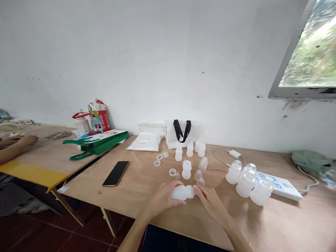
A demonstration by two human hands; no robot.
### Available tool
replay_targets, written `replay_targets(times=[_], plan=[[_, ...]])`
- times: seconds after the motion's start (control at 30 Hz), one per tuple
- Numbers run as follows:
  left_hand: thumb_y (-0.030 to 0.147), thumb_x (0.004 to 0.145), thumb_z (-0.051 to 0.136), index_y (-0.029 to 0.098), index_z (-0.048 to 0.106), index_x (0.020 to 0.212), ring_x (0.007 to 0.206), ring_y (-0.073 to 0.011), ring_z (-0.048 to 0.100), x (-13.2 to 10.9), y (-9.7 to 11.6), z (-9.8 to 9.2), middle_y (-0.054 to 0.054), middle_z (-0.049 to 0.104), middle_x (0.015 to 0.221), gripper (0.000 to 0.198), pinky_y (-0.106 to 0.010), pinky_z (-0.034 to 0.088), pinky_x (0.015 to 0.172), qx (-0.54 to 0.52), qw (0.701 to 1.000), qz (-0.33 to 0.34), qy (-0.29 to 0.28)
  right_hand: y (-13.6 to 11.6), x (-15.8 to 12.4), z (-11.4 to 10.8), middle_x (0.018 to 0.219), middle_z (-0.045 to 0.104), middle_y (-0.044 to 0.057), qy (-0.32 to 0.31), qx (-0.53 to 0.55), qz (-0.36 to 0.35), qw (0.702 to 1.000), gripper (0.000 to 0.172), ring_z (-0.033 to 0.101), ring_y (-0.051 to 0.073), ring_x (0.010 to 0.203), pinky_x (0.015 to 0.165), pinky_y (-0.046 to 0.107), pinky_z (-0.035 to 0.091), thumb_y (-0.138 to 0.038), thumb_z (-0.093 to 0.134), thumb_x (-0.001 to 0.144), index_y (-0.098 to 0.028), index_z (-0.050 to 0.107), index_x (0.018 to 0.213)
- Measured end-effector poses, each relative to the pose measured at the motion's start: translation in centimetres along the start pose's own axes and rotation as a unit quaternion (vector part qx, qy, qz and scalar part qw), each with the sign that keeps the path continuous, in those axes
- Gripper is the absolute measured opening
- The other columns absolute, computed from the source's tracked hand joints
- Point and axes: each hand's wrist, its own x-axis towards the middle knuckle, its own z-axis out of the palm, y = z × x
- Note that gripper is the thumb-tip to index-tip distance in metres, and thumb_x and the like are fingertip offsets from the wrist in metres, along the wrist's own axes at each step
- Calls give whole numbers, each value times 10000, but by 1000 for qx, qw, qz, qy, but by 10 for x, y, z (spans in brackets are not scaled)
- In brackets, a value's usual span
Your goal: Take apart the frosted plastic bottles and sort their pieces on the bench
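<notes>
My left hand (164,197) is wrapped round a white bottle (181,192) held on its side above the table's front part. The bottle's neck points right. At that neck the fingers of my right hand (207,197) are pressed together; whatever they hold is too small to make out. Just behind stand a wider-necked white bottle (186,170), a white ring (172,172), a small clear teat (177,175) and clear domed caps (198,175). Farther back are several small white bottles (179,154) and more rings (157,163).
Several capped bottles (245,182) stand at the right beside a power strip (280,185) and a cable (217,157). A phone (116,174) lies left. Bags (147,141) rest along the wall. Another person's hands (28,140) are at the far-left table (52,154).
</notes>
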Motion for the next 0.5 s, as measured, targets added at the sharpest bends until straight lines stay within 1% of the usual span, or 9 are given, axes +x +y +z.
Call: replay_targets(times=[0.07, 0.13, 0.2, 0.3, 0.33, 0.37, 0.4, 0.43, 0.5], plan=[[472, 734, 808, 241, 649, 1121, 965, -228, 651, -1, -2, -2, -6, 718, 1086, 479, -280, 461, 791, -23, 1000, 0, 4, -2, -2, -4, 723, 566, -21, -22, -4, -28, 999, 409, 478, 152, 659, 629, 270, 305, -542, 371, 1023, -232, 491, 784], [490, 714, 822, 232, 653, 1085, 941, -220, 647, -2, -4, -3, -2, 716, 1054, 483, -267, 455, 762, -41, 999, 8, -5, -3, -4, -5, 755, 579, -19, -57, 18, -42, 997, 389, 491, 152, 682, 639, 264, 318, -537, 388, 1020, -234, 501, 803], [487, 698, 837, 231, 654, 1077, 936, -221, 648, -2, -6, -2, 1, 717, 1043, 492, -267, 451, 763, -40, 999, 14, -13, -3, -3, -1, 669, 543, -22, -70, 65, -22, 995, 463, 474, 145, 631, 621, 263, 327, -554, 360, 1021, -226, 466, 711], [462, 712, 831, 238, 641, 1117, 957, -242, 650, -1, -5, 3, -10, 723, 1071, 500, -293, 444, 802, 2, 1000, -2, 9, -1, 1, 11, 496, 421, -37, -40, 126, 37, 990, 570, 405, 135, 506, 571, 274, 321, -594, 287, 1020, -234, 345, 581], [461, 720, 823, 240, 637, 1127, 960, -249, 649, -1, -4, 4, -15, 724, 1076, 499, -300, 441, 806, 15, 1000, -10, 17, 0, 2, 13, 473, 395, -39, -22, 123, 47, 991, 581, 394, 137, 490, 564, 279, 314, -602, 278, 1017, -239, 321, 566], [466, 727, 815, 241, 634, 1131, 961, -252, 647, 0, -4, 5, -19, 723, 1080, 496, -301, 439, 800, 21, 999, -17, 20, 1, 2, 14, 481, 400, -37, -5, 105, 46, 993, 577, 402, 142, 497, 567, 282, 309, -601, 280, 1017, -240, 330, 570], [478, 734, 805, 242, 633, 1124, 958, -251, 644, -1, -3, 4, -19, 720, 1078, 487, -296, 439, 785, 18, 999, -22, 18, 2, 2, 14, 517, 435, -30, 8, 77, 36, 996, 557, 425, 150, 522, 579, 285, 307, -592, 292, 1018, -238, 371, 596], [496, 740, 795, 241, 636, 1107, 953, -246, 640, -1, -3, 3, -16, 717, 1067, 475, -287, 438, 767, 7, 1000, -26, 9, 3, 1, 12, 581, 488, -22, 12, 44, 19, 999, 515, 454, 160, 564, 597, 287, 306, -576, 309, 1021, -237, 432, 653], [537, 737, 785, 238, 649, 1054, 945, -234, 631, -3, -4, -3, -5, 710, 1027, 457, -269, 433, 738, -20, 999, -35, -21, 4, -2, 6, 742, 576, -10, -14, -11, -21, 1000, 393, 491, 171, 650, 635, 288, 308, -536, 337, 1028, -248, 511, 826]])
